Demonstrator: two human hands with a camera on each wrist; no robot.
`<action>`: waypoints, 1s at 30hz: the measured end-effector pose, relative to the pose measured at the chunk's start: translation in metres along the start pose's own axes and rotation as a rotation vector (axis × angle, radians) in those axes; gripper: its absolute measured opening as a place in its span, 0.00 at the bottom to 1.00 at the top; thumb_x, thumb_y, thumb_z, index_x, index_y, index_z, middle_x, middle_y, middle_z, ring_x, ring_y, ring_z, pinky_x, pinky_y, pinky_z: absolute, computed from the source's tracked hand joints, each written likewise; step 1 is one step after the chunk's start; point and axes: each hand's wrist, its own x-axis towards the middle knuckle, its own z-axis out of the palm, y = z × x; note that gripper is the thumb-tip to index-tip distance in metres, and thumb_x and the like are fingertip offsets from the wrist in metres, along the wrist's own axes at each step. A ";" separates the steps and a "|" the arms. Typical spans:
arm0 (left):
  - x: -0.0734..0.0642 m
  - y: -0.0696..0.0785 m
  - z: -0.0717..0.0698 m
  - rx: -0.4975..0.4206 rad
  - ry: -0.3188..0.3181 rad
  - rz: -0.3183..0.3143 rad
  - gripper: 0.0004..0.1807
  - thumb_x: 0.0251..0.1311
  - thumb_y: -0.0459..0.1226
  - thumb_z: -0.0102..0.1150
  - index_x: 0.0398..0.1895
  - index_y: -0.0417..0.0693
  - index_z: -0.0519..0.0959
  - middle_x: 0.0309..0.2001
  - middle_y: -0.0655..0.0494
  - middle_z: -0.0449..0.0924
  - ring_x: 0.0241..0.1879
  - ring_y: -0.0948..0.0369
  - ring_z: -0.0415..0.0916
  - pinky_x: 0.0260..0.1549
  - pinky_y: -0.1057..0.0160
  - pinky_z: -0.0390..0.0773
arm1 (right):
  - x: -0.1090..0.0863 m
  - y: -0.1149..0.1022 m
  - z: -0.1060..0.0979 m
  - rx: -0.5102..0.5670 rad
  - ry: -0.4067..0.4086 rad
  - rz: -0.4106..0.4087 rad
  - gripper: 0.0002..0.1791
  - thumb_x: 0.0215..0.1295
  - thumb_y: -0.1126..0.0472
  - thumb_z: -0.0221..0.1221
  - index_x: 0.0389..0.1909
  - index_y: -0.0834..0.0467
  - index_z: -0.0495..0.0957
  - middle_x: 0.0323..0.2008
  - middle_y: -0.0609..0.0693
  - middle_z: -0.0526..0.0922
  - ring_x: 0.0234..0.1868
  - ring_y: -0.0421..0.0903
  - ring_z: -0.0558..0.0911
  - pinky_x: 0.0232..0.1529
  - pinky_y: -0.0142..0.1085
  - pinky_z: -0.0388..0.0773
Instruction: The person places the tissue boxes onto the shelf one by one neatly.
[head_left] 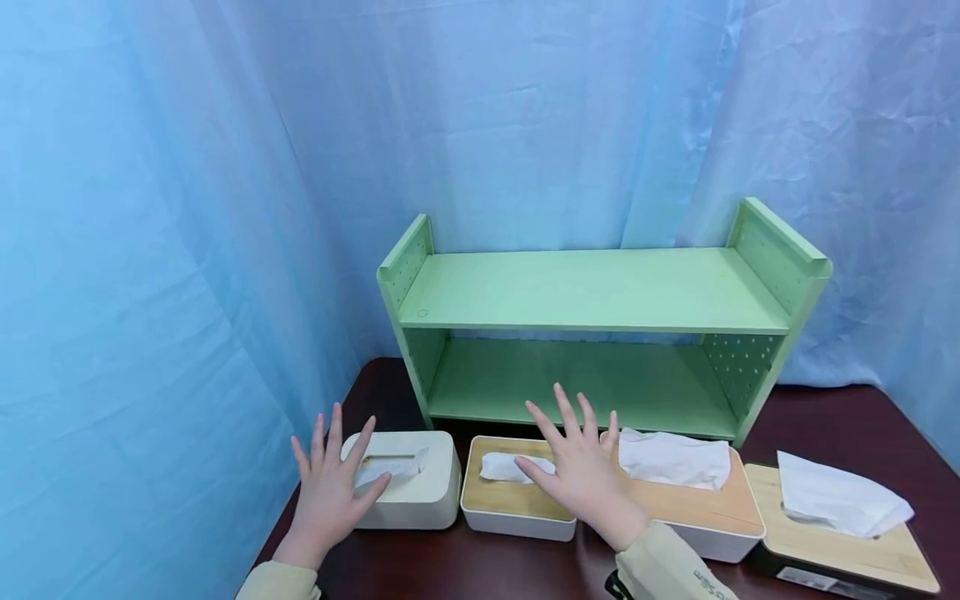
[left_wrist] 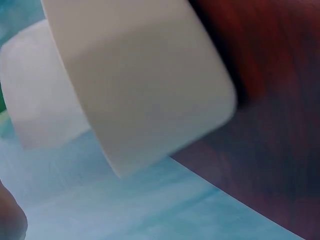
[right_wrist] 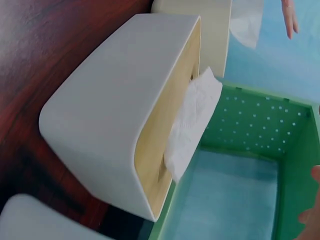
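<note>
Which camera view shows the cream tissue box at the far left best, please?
The head view, because the cream tissue box shows its top opening and front there, though the left hand partly covers it. The left wrist view gives a close, cropped side plus tissue; the right wrist view, only part, behind the wood-topped box.

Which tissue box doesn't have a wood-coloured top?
The leftmost tissue box, near the left hand: its top is cream, while the other three boxes have wood-coloured tops.

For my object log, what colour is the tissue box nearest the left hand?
The tissue box is plain off-white; it shows best in the head view.
</note>
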 end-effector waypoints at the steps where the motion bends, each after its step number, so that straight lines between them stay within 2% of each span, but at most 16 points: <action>1: -0.002 -0.002 -0.001 -0.001 0.002 -0.004 0.42 0.55 0.55 0.60 0.72 0.55 0.58 0.76 0.45 0.31 0.73 0.41 0.27 0.59 0.27 0.29 | 0.001 -0.002 0.001 0.004 -0.001 -0.003 0.40 0.59 0.33 0.55 0.71 0.41 0.58 0.75 0.55 0.46 0.72 0.64 0.47 0.60 0.71 0.31; 8: -0.013 -0.017 0.000 -0.010 -0.006 -0.037 0.42 0.55 0.53 0.61 0.72 0.56 0.58 0.75 0.40 0.35 0.73 0.39 0.29 0.59 0.26 0.30 | 0.003 -0.015 0.013 0.038 -0.010 -0.033 0.39 0.58 0.34 0.56 0.70 0.42 0.61 0.75 0.56 0.48 0.71 0.65 0.50 0.60 0.72 0.34; 13: -0.020 -0.023 0.002 -0.034 -0.017 -0.062 0.40 0.56 0.53 0.61 0.71 0.54 0.60 0.74 0.38 0.37 0.71 0.36 0.33 0.58 0.25 0.34 | 0.003 -0.022 0.027 0.073 -0.017 -0.058 0.39 0.58 0.36 0.58 0.69 0.44 0.63 0.74 0.57 0.49 0.71 0.66 0.51 0.60 0.71 0.35; 18: -0.026 -0.029 0.009 -0.064 -0.076 -0.123 0.40 0.57 0.54 0.59 0.71 0.52 0.60 0.75 0.39 0.33 0.70 0.34 0.33 0.58 0.25 0.34 | 0.002 -0.029 0.038 0.077 -0.050 -0.057 0.37 0.58 0.36 0.57 0.69 0.43 0.63 0.74 0.58 0.50 0.71 0.66 0.52 0.62 0.69 0.35; 25: -0.033 -0.039 0.023 -0.092 -0.142 -0.193 0.42 0.55 0.55 0.61 0.70 0.48 0.60 0.72 0.32 0.34 0.68 0.32 0.34 0.57 0.25 0.37 | 0.002 -0.040 0.053 0.134 -0.108 -0.064 0.37 0.60 0.36 0.56 0.69 0.43 0.62 0.74 0.60 0.49 0.72 0.65 0.49 0.62 0.68 0.33; 30: -0.037 -0.044 0.030 -0.124 -0.217 -0.244 0.45 0.55 0.57 0.61 0.72 0.48 0.58 0.71 0.30 0.31 0.68 0.31 0.33 0.58 0.26 0.37 | 0.003 -0.048 0.065 0.150 -0.147 -0.081 0.38 0.59 0.36 0.56 0.69 0.43 0.62 0.73 0.61 0.49 0.72 0.65 0.49 0.63 0.67 0.34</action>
